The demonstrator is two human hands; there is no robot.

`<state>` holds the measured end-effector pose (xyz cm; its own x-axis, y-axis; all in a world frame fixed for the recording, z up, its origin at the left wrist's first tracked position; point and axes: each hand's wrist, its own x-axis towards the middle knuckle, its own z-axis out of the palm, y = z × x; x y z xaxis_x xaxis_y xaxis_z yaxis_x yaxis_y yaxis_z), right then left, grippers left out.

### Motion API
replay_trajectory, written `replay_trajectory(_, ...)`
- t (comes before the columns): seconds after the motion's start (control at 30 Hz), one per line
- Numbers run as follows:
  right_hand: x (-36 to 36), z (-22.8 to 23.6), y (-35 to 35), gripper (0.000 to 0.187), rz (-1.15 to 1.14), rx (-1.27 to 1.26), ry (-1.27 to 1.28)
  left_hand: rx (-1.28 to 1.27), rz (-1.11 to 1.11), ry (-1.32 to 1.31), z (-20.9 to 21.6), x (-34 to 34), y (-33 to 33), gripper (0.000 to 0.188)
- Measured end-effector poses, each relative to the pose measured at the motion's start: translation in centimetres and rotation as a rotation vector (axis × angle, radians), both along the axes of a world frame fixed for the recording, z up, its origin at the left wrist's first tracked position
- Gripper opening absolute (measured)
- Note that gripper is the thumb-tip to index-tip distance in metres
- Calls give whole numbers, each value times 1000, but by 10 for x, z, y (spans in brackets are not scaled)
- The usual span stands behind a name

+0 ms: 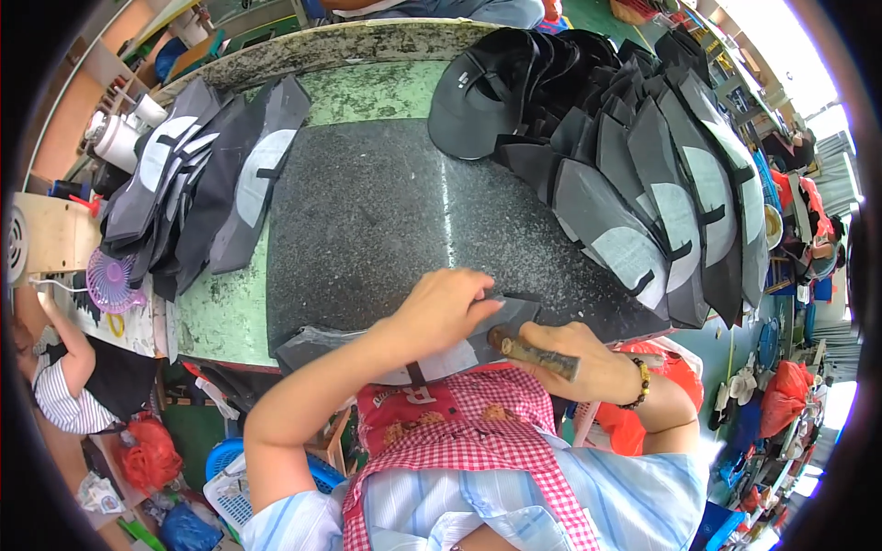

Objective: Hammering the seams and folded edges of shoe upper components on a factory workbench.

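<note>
A flat dark-grey panel [317,347] with a pale patch and a small black tab lies along the near edge of the table, close to my body. My left hand [443,312] is above it, fingers bent and thumb held apart, with nothing visible between them. My right hand [588,363] is closed around a short tool with a worn wooden handle [542,356]. The tool's dark rounded end points toward the panel's right part; its exact kind cannot be made out. My forearm and left hand hide the middle of the panel.
A dark mat [367,211] covers the worn green table [216,321]. Similar grey panels [262,184] are piled at left, and a larger overlapping pile [675,202] is at right beside stacked black caps [482,101]. A purple fan [112,280] and another person [73,376] are at far left.
</note>
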<state>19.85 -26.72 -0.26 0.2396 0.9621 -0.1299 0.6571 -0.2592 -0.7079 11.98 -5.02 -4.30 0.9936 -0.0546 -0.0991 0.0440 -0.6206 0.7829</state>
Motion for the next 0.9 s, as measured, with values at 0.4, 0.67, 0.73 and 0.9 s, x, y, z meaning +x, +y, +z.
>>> replay_trajectory(0.4,18,14,-3,15,-351,144,6,264,-205,-536,-34,1,2,19)
replay_trajectory(0.67,25,-1,12,16,-92,13,-279,366,-233,-489,-19,-4,0,26)
replay_trajectory(0.73,22,-2,11,16,-90,-3,-286,76,39,-58,-1,-15,-5,28)
replay_trajectory(0.9,38,-9,12,18,-155,84,-181,393,-5,-300,-9,-39,-21,33)
